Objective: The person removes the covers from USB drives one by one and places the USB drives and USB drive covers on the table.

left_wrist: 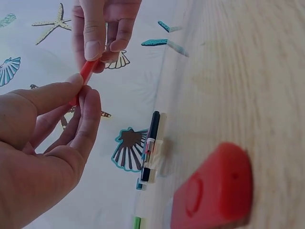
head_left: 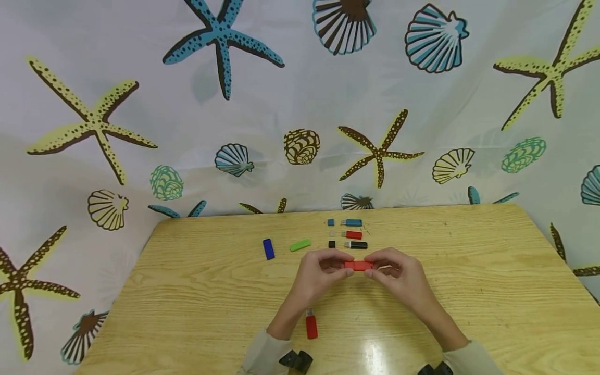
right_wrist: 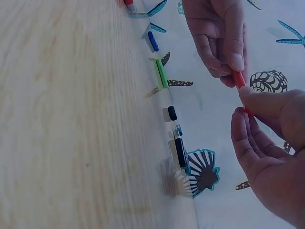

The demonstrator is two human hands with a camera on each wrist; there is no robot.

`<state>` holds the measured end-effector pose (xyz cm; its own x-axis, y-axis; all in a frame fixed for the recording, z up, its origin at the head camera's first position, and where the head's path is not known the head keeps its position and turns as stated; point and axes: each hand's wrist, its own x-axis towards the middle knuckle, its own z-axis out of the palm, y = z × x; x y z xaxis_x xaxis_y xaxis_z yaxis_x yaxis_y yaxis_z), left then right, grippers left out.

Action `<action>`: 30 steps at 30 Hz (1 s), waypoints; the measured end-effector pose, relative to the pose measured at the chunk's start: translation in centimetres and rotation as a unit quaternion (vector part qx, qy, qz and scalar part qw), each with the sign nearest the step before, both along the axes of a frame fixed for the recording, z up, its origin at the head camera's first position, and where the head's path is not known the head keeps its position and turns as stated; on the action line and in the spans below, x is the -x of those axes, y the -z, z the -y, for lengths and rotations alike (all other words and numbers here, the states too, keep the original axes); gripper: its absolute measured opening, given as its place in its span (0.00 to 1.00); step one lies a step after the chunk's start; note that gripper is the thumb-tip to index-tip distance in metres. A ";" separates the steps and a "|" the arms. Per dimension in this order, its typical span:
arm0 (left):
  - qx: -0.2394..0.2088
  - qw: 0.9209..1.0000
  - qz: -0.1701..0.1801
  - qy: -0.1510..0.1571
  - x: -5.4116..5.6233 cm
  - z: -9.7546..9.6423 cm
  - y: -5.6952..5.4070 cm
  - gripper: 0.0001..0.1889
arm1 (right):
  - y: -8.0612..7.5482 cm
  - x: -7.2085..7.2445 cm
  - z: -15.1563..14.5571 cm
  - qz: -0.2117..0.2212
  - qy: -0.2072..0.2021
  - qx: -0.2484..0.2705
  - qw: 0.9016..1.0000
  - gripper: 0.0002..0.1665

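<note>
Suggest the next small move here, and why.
Probably pull the held red stick gently apart lengthwise: the left hand and right hand pinch its opposite ends, and no bare metal shows between them. Beyond it, the blue stick and black stick lie uncapped, the blue cap and black cap beside them.

No text, brand or number is legible in any view. Nothing can be read on the held red rectangular plastic stick (head_left: 359,266) or the metal-tipped red plastic USB stick (head_left: 311,327).
</note>
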<state>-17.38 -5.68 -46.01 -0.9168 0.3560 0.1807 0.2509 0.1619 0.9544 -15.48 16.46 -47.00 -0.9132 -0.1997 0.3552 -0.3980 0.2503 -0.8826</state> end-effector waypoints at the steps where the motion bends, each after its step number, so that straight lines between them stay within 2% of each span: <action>1: -0.003 1.000 0.005 0.003 0.0 0.0 0.0 0.09 | 0.0 0.0 0.0 -0.001 0.000 -0.002 1.000 0.11; 15: -0.019 0.998 0.054 0.019 -0.1 0.3 0.0 0.10 | 0.2 -0.1 0.1 -0.019 -0.002 -0.018 1.000 0.11; 25: -0.049 0.996 0.062 0.033 0.2 0.9 0.0 0.11 | -0.1 0.1 0.0 -0.033 -0.012 -0.026 0.999 0.11; 30: -0.049 0.996 0.068 0.036 0.3 1.0 -0.2 0.11 | -0.4 0.1 -0.1 -0.041 -0.017 -0.026 0.999 0.11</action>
